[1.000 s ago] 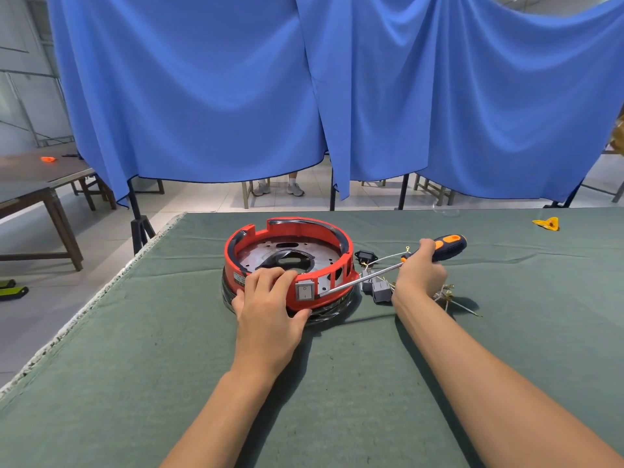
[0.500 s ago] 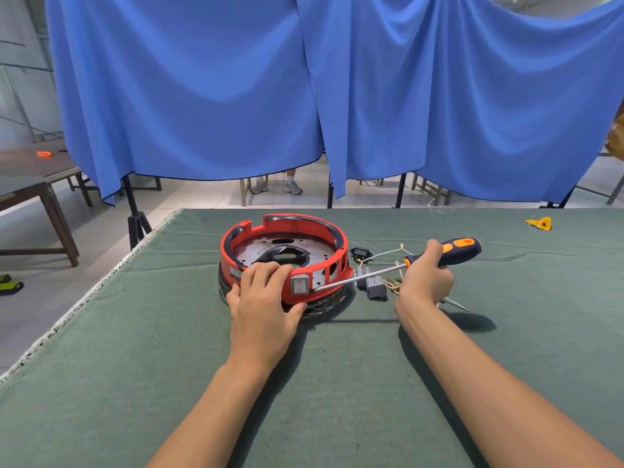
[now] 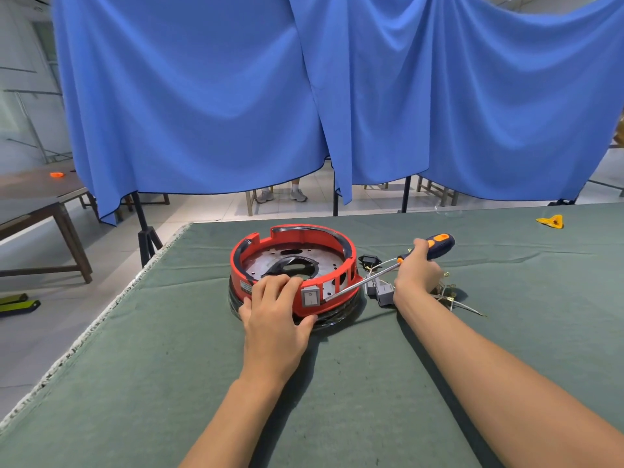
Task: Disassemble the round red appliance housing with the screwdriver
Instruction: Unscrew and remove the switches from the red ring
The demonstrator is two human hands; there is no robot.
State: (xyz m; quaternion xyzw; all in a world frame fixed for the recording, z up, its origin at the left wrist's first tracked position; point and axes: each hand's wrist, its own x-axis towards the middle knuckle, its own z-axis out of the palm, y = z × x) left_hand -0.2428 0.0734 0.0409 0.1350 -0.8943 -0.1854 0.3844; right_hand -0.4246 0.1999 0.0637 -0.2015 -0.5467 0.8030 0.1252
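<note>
The round red appliance housing point(image 3: 297, 244) sits on the green table cloth point(image 3: 169, 366), open at the top with a metal plate inside and a grey rocker switch point(image 3: 310, 297) on its near wall. My left hand point(image 3: 275, 319) grips the housing's near rim, fingers curled over the edge and thumb against the wall. My right hand point(image 3: 417, 273) holds the screwdriver point(image 3: 435, 244) by its dark blue and orange handle. The shaft slants down to the left, its tip at the slotted side of the housing beside the switch.
Small grey connectors point(image 3: 381, 292), a black part point(image 3: 368, 261) and loose wires with brass terminals point(image 3: 449, 295) lie right of the housing. A yellow piece point(image 3: 552, 221) lies far right. Blue curtains point(image 3: 304, 96) hang behind the table; the table's left edge point(image 3: 101, 319) drops to the floor.
My right hand has lifted slightly and raised the screwdriver handle, keeping the tip at the housing's side. My left hand stays on the near rim.
</note>
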